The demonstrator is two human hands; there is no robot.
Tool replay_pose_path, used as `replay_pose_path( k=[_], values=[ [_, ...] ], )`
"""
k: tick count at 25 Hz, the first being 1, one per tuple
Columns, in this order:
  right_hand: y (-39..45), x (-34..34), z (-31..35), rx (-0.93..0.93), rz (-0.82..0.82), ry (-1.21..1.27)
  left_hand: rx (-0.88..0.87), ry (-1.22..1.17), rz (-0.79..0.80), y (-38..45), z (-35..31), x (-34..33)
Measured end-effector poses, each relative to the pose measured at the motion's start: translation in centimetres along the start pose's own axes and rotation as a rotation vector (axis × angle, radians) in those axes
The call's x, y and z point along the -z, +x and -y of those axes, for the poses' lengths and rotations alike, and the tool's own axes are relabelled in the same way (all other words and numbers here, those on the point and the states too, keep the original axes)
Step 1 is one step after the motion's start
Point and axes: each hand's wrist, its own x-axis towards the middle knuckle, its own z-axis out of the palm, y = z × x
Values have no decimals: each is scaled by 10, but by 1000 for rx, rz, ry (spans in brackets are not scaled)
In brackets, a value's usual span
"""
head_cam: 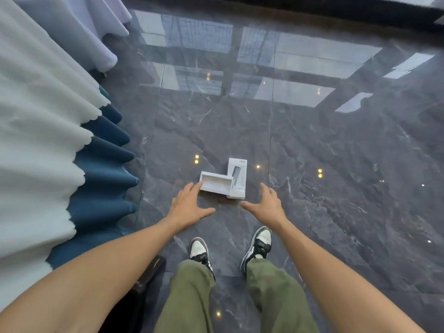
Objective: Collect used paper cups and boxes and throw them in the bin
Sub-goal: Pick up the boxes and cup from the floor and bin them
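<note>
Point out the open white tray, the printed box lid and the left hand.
open white tray (215,183), head view, on its recessed inside.
printed box lid (237,179), head view, on its printed top face.
left hand (189,205), head view, on its back.

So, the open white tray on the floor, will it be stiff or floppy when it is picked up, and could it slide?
The tray has thin upright walls and looks empty, so it is probably light and fairly stiff, though a hard squeeze might crush it. The floor is glossy, so a push from the left hand would likely make it slide. It overlaps the box, which may shift too.
</note>
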Motion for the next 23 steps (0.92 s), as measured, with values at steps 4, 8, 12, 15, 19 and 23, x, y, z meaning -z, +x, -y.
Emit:
replay_pose_path(
  k=[4, 8, 12, 15, 19, 23],
  values=[
    [128, -56, -41, 19, -7, 131, -30, 6, -25, 122, 23, -70],
    [252, -131, -88, -13, 24, 194, -46, 26, -20, 247, 56, -147],
    [364, -199, -133, -83, -7, 285, -79, 102, 18, 350, 93, -213],
    [419, -225, -154, -174, -73, 192, -114, 192, 30, 405, 106, -240],
    [463, -246, -175, -178, -71, 208, -179, 308, 25, 456, 110, -255],
    [473, -256, -185, -143, -129, 301, -179, 437, 1, 473, 117, -263]
  ],
)
